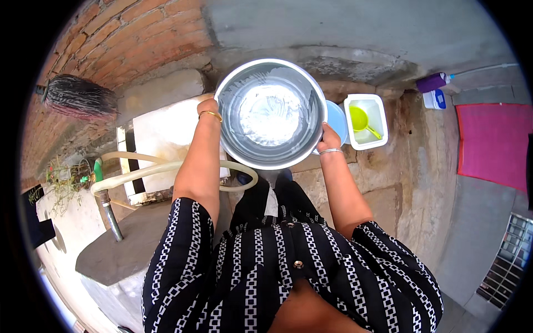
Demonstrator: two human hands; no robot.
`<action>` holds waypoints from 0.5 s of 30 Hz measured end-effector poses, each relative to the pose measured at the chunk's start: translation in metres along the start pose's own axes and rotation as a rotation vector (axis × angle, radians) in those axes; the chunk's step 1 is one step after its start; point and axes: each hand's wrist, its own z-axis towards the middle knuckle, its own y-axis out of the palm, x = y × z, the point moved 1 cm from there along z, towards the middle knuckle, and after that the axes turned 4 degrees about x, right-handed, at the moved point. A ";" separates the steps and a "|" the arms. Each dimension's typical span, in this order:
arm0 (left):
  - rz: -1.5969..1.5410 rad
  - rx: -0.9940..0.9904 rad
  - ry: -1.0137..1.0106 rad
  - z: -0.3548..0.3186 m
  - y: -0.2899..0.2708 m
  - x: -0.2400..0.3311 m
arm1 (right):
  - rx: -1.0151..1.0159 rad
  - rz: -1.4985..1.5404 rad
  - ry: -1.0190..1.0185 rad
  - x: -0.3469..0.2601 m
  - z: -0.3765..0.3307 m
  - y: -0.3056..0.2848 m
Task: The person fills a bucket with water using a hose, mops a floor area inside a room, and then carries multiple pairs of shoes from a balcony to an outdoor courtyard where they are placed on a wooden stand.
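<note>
A wide round metal basin [302, 91] is held out in front of me, its shiny inside facing up. My left hand [208, 106], with a yellow bangle at the wrist, grips the rim on the left side. On the opposite side my right hand [330, 136], wearing silver bangles, is closed on the rim. Bright glare and streaks cover the bottom, so I cannot tell whether it holds a little water. Partly behind the right rim is a light blue round tub [337, 121]. Beside that stands a white rectangular tub [379, 137] with a lime-green dipper [359, 117] inside.
At the left, a pale hose [141, 172] loops from a pipe with a green fitting [98, 170]. A mop head [78, 99] leans by the brick wall [133, 33]. A purple bottle [432, 83] and pink cloth [491, 144] are at right. A pale slab [166, 136] lies behind my left forearm.
</note>
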 end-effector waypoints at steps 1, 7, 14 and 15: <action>0.163 -0.059 0.098 -0.002 0.018 -0.022 | 0.049 0.042 -0.044 -0.009 0.000 -0.033; 0.355 -0.183 0.174 -0.106 0.053 -0.159 | 0.123 0.113 -0.086 -0.040 -0.032 -0.212; 0.461 -0.086 0.001 -0.223 0.001 -0.301 | 0.183 0.080 -0.052 -0.044 -0.093 -0.398; 0.382 -0.096 -0.002 -0.225 -0.018 -0.323 | 0.191 0.061 -0.047 -0.040 -0.109 -0.415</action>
